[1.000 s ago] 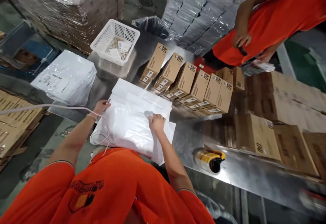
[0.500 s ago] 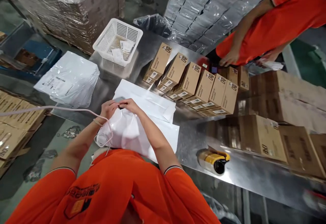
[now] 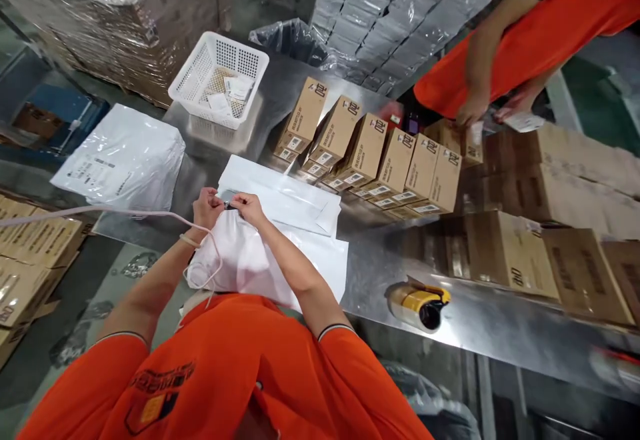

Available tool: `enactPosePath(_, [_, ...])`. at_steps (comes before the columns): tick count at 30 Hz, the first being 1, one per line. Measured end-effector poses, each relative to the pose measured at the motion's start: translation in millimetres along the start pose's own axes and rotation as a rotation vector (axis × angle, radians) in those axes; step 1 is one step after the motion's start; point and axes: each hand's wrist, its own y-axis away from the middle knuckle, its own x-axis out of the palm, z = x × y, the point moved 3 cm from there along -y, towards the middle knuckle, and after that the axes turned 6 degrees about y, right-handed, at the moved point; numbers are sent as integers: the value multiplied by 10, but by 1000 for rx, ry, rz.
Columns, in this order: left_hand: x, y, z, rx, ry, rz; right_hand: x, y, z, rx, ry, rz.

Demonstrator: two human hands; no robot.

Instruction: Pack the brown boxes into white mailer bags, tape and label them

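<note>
A white plastic mailing bag (image 3: 240,247) lies in front of me at the table's near edge, against my body. My left hand (image 3: 207,208) is closed in a pinch at the bag's far edge, where a bit of grey lining shows. My right hand (image 3: 249,209) pinches the same edge just to the right, with a small gap between the two hands. Whatever fine detail sits between the fingertips is too small to make out. More flat white bags (image 3: 280,193) are spread under and beyond my hands.
A stack of white bags (image 3: 125,160) lies left, a white basket (image 3: 183,87) behind. Brown boxes (image 3: 367,150) stand in a row beyond, with a tape dispenser (image 3: 417,305) to the right. A pale cord (image 3: 150,212) crosses my left forearm. A co-worker's hand (image 3: 473,108) touches boxes at far right.
My hands have moved slightly apart along the bag's edge, opening a small gap between them. The co-worker's hand has shifted to the right over the boxes. The view has moved slightly.
</note>
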Motion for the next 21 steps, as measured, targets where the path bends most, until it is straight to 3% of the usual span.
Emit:
enactPosePath(3, [-28,7,-67,-97,15,-2,-20,-28,31,20,56,67])
enactPosePath(8, [-62,4,-147,-114,39,58,53,-92,62,-25,-15,78])
enactPosePath(11, [-33,-35,-121,-126,35,41,151,-106,2,51,-123,11])
enactPosePath(14, [28,-100,-61,-132,40,52,113,-127,-49,161,-201,-144])
enactPosePath(17, [38,-159,25,-183,62,66,-260,-158,28,219,-232,-317])
enactPosePath(19, [12,-182,85,-249,94,90,-759,-125,171,223,-248,-441])
enactPosePath(21, [-18,-199,132,-317,115,130,-1435,27,381,170,-201,-545])
